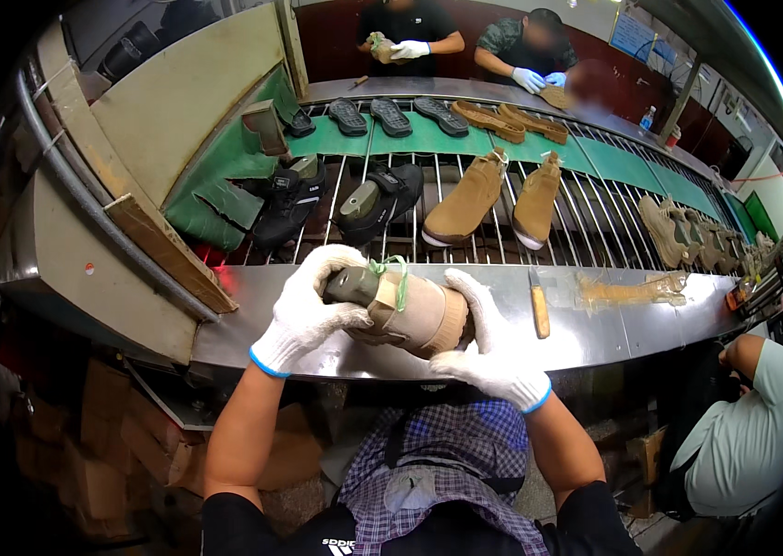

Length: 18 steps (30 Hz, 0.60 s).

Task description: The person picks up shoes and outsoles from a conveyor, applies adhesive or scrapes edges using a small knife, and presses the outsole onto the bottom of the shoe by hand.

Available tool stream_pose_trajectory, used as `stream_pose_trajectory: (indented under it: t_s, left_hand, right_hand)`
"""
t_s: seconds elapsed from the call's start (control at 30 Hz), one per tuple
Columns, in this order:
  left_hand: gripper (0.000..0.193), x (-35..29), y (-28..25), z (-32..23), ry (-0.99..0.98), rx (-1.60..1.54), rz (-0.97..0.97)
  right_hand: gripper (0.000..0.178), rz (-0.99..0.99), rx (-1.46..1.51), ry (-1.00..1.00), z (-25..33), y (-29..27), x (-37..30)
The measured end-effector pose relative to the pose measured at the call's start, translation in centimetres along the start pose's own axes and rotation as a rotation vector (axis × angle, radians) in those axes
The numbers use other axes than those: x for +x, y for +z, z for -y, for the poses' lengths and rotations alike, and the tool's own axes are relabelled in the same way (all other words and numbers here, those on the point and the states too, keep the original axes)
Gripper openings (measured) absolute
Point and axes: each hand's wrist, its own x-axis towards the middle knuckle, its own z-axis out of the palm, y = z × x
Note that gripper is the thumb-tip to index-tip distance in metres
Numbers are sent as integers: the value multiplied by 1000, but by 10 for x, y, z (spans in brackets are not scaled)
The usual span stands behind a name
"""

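Observation:
Between my gloved hands is a tan shoe (410,315) on a dark shoe last (351,284), held tilted over the metal counter's front edge. My left hand (303,310) wraps the last at the shoe's opening, near a green tie (400,278). Around the sole end curls my right hand (493,347), its fingers closed on the ridged tan sole (451,320). Both hands wear white knit gloves with blue cuffs. To the right lies a knife with a wooden handle (539,310).
Beyond the steel counter (613,338), a bar conveyor carries black shoes (377,204), tan boots (467,199), grey-brown shoes (664,232) and loose soles (391,118). Brown tape (641,290) sticks to the counter. Two people work across; another person (752,435) sits at right.

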Motion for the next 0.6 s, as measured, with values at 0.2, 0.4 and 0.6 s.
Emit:
stream_pose_trajectory:
  t_s: [0.2,0.4,0.6]
  left_hand:
    - [64,-5,4,2,-112,-141,-45]
    - [60,-10,15,2,-142,-115,-103]
    - [44,68,4,2,-217,-59,101]
  right_hand:
    - [96,55,318,216,11,5,8]
    - [70,25,30,220,32,-1,12]
    - [70,-34,509,263,15,14,13]
